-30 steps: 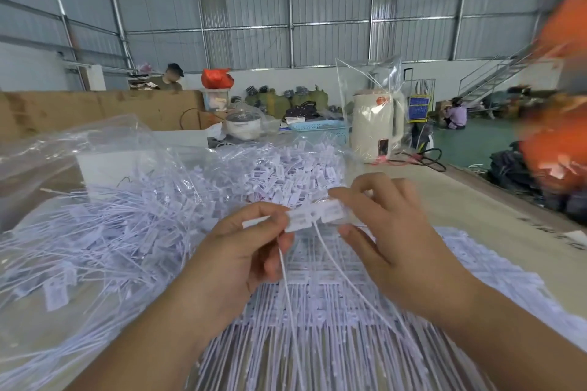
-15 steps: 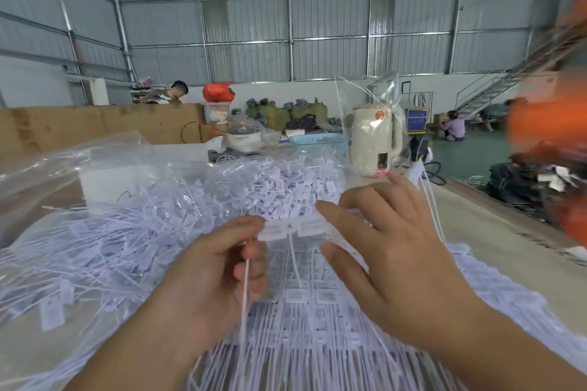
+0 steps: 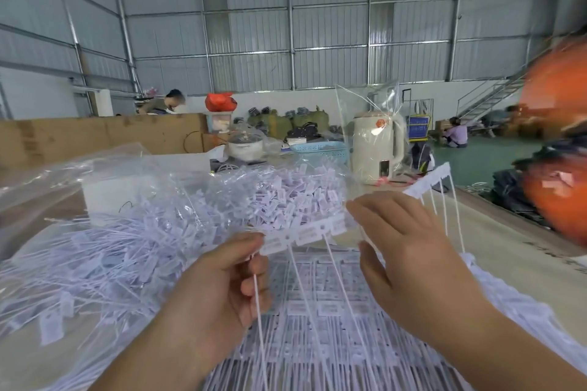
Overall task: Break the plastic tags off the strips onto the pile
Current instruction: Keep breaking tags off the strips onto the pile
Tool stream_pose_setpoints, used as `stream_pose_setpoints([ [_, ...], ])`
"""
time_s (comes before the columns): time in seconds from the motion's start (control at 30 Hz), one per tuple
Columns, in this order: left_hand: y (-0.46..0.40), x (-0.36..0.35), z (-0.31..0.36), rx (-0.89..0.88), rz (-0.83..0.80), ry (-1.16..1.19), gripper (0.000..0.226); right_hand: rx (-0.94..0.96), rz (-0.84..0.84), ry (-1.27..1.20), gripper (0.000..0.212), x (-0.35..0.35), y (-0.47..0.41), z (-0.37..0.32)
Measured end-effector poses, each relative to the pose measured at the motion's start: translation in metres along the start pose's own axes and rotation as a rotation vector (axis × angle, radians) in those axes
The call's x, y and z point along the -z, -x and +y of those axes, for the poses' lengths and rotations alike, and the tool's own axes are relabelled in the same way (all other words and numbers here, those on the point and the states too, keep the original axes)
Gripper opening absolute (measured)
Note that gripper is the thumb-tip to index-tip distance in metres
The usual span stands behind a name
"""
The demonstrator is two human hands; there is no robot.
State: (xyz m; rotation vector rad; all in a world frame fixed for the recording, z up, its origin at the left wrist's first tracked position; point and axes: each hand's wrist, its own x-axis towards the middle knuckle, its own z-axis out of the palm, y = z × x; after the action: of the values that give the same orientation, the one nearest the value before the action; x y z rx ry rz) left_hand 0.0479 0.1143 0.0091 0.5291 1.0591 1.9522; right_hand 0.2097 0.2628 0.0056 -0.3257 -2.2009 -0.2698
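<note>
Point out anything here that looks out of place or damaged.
Nothing stands out. The strip of tags is held between the left hand and right hand, above the loose pile.

My table [image 3: 495,232] is a pale, bare-topped surface. Taking the cream kettle [image 3: 378,149] standing at its far side as the mark: left of it and nearer me sprawls the pile of loose tags [image 3: 133,247] on clear plastic sheeting [image 3: 41,174]; directly nearer me lie flat rows of unbroken strips [image 3: 320,305]; just left sits a blue basket [image 3: 320,149].
</note>
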Motion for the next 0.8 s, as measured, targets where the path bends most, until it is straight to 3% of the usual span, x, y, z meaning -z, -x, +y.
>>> stream_pose_setpoints([
  [0.07, -0.002, 0.0, -0.003, -0.049, 0.052, -0.153, 0.006, 0.007, -0.005, 0.024, 0.05, 0.001, 0.0, -0.004],
  [0.2, -0.004, 0.005, -0.008, -0.219, 0.112, -0.539, 0.03, 0.045, -0.014, 0.058, 0.054, 0.003, 0.0, -0.009],
  [0.3, 0.0, 0.007, -0.012, -0.418, 0.168, -0.925, 0.025, 0.051, -0.015, 0.083, 0.058, 0.004, 0.0, -0.011],
  [0.4, 0.003, 0.004, -0.018, -0.547, 0.164, -1.04, 0.017, 0.058, -0.015, 0.082, 0.057, 0.006, 0.0, -0.013],
  [0.53, 0.011, -0.001, -0.02, -0.786, 0.142, -1.379, 0.025, 0.085, 0.008, 0.063, 0.051, 0.006, 0.0, -0.015],
  [0.7, 0.017, -0.006, -0.022, -0.802, 0.199, -1.779, 0.017, 0.134, 0.056, 0.011, 0.042, 0.001, 0.003, -0.024],
  [0.8, 0.014, -0.006, -0.027, -0.838, 0.147, -1.759, 0.027, 0.178, 0.073, -0.011, 0.039, -0.001, 0.003, -0.031],
])
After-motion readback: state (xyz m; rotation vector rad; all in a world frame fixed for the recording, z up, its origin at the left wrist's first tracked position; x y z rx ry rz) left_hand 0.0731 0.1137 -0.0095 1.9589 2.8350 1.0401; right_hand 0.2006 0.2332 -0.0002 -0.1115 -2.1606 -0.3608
